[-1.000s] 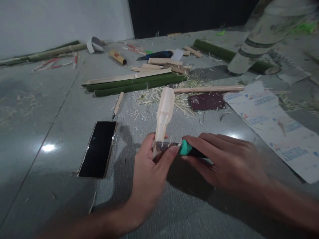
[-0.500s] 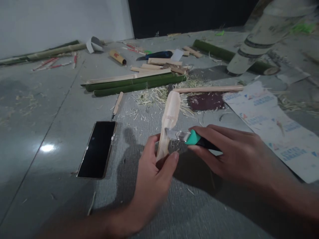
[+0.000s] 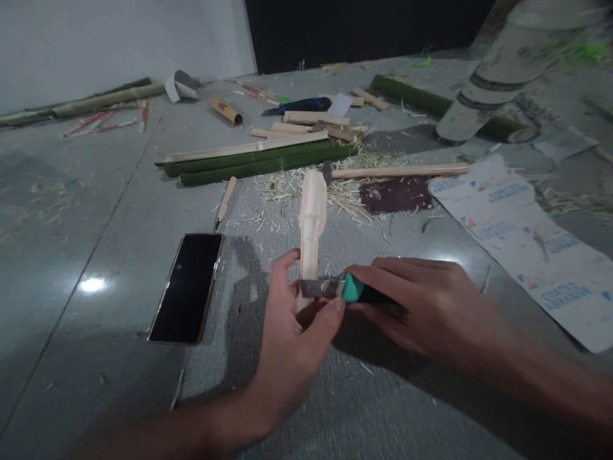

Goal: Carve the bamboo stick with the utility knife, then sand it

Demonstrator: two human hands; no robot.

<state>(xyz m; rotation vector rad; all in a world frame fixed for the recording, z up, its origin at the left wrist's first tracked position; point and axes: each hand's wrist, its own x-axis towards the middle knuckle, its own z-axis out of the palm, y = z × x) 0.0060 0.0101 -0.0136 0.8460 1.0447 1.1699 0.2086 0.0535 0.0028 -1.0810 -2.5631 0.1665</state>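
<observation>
Floor (image 3: 110, 396) strewn with shavings (image 3: 352, 203). Wooden piece (image 3: 313, 217) gripped above it by left hand (image 3: 294, 335), knife (image 3: 353, 287) by right hand (image 3: 426, 310). Blade (image 3: 312, 289) has been drawn lower; one stroke seemingly made.

Floor (image 3: 119, 255): grey, littered with shavings (image 3: 290, 185), thickest at centre. Left, near: phone (image 3: 188, 287), dark screen up; tool (image 3: 227, 197) just beyond. Centre: green strips (image 3: 268, 165). Right of these: hammer (image 3: 397, 171), maroon sheet (image 3: 395, 195). Far right: paper (image 3: 536, 249) near, log (image 3: 414, 96) beyond.
</observation>
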